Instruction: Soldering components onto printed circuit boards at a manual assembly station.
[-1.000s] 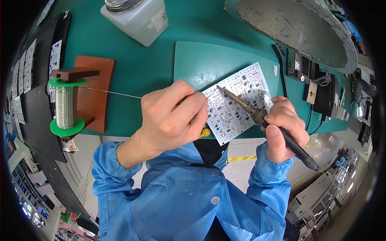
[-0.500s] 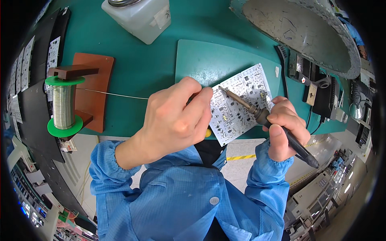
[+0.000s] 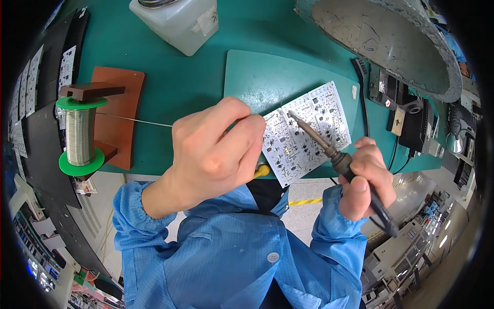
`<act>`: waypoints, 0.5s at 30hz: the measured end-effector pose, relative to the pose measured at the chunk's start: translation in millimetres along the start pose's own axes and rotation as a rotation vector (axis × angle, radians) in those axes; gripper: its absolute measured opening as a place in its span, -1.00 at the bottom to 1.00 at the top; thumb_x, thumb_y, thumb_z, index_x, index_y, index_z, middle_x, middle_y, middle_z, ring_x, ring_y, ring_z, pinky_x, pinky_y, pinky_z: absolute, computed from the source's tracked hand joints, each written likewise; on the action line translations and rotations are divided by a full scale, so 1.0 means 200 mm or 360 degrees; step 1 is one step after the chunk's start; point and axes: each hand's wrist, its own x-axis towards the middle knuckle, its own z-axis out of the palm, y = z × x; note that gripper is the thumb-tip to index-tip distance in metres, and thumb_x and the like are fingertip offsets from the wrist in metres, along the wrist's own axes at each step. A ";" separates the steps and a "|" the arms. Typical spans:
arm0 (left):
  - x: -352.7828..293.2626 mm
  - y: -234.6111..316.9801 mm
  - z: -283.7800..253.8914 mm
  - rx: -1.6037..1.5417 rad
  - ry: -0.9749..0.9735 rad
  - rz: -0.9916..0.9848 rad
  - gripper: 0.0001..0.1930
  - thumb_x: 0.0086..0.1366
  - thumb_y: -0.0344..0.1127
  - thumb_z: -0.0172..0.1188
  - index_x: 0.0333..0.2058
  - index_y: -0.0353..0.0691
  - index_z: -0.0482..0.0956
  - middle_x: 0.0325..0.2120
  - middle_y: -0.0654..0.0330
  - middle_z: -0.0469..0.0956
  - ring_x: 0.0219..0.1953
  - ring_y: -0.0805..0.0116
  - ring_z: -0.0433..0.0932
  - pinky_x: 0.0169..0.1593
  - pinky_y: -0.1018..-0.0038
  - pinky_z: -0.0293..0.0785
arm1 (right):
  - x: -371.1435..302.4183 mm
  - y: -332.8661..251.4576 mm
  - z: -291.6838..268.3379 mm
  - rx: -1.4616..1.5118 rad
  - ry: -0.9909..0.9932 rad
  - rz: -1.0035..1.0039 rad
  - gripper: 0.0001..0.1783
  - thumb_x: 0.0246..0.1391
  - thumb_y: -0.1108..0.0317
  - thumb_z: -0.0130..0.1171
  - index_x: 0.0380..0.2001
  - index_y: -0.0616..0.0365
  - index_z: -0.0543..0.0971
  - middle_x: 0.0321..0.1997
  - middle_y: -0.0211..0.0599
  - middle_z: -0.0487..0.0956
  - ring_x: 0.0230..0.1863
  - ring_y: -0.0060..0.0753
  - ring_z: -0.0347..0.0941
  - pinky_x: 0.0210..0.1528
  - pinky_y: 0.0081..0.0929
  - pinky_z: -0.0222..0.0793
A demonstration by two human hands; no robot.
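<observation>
My left hand (image 3: 218, 147) is closed in a pinch on thin solder wire (image 3: 146, 122), which runs left to a spool (image 3: 81, 136) with green flanges on a brown stand. The pinched end of the wire is hidden behind my fingers. In my right hand (image 3: 366, 180) is a soldering iron (image 3: 337, 158), gripped by its black handle. Its metal tip points up and left over a white circuit board (image 3: 309, 134) dotted with small parts; whether it touches cannot be told. The board lies tilted on a green mat (image 3: 252, 72), its left corner next to my left fingers.
A translucent bottle (image 3: 180, 26) stands at the back. On the right are a black brush (image 3: 362, 82), a soldering station (image 3: 406, 118) and a large round grey-rimmed object (image 3: 381, 41). A yellow knob (image 3: 262, 170) sits at the table's front edge. More boards (image 3: 67, 67) stand at the left.
My left hand has drawn a little left, away from the board, with the wire. The iron's tip has shifted slightly right, and my right hand has lowered a bit.
</observation>
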 end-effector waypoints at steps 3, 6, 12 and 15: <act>0.01 0.01 0.00 -0.0016 -0.0026 -0.0010 -0.83 -0.19 -0.57 0.26 -0.51 -0.28 0.54 -0.54 0.23 0.41 -0.64 0.38 0.44 -0.62 0.52 0.31 | -0.02 -0.02 0.02 -0.0154 -0.0083 -0.0118 -0.71 0.02 0.22 0.24 -0.50 0.28 0.54 -0.67 -0.29 0.48 -0.64 -0.35 0.32 -0.33 -0.22 0.36; 0.01 0.01 0.01 -0.0073 -0.0024 -0.0026 -0.79 -0.21 -0.67 0.26 -0.49 -0.34 0.58 -0.56 0.17 0.44 -0.67 0.38 0.41 -0.64 0.54 0.26 | -0.03 -0.03 0.04 -0.0201 -0.0103 -0.0162 -0.73 -0.01 0.25 0.26 -0.50 0.29 0.55 -0.67 -0.29 0.49 -0.65 -0.36 0.33 -0.34 -0.25 0.36; 0.00 0.01 0.01 -0.0017 -0.0082 -0.0034 -0.81 -0.20 -0.57 0.25 -0.50 -0.30 0.54 -0.54 0.23 0.39 -0.63 0.35 0.45 -0.60 0.48 0.35 | -0.05 -0.02 0.06 -0.0267 -0.0175 -0.0187 -0.73 0.05 0.24 0.19 -0.47 0.27 0.52 -0.72 -0.33 0.45 -0.66 -0.38 0.30 -0.33 -0.23 0.36; 0.00 0.02 0.01 -0.0039 -0.0116 -0.0071 -0.80 -0.19 -0.57 0.25 -0.47 -0.32 0.55 -0.52 0.21 0.39 -0.61 0.33 0.47 -0.58 0.46 0.38 | -0.07 -0.03 0.08 -0.0335 -0.0201 -0.0199 -0.70 0.14 0.19 0.11 -0.43 0.25 0.48 -0.79 -0.40 0.39 -0.67 -0.41 0.26 -0.32 -0.21 0.34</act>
